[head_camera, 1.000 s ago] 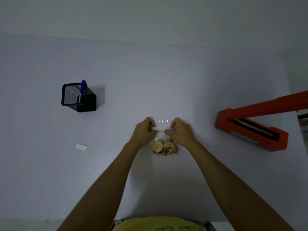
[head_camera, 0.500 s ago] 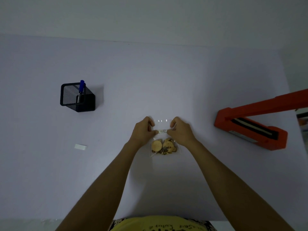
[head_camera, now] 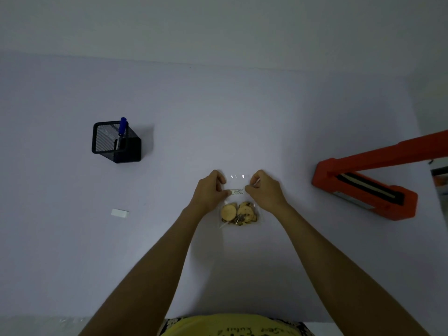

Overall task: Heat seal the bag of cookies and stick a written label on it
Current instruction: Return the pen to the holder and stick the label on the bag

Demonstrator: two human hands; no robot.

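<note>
Left hand (head_camera: 210,190): fingers curled, the label (head_camera: 236,191) pinched at its left end.
Bag of cookies (head_camera: 238,212): lying flat, partly beneath both sets of fingers.
Right hand (head_camera: 264,190): the label's right end pinched.
Advice: label to be pressed flat from one end, wrinkles avoided.
Unclear: writing illegible; bag's seal not discernible.

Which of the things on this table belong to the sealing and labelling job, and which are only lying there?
Belonging to the job:
- bag of cookies, gripped by left hand and right hand
- label on the bag
- orange heat sealer, its arm raised
- blue pen

Only lying there:
- black mesh holder, around the pen
- small white piece
</note>
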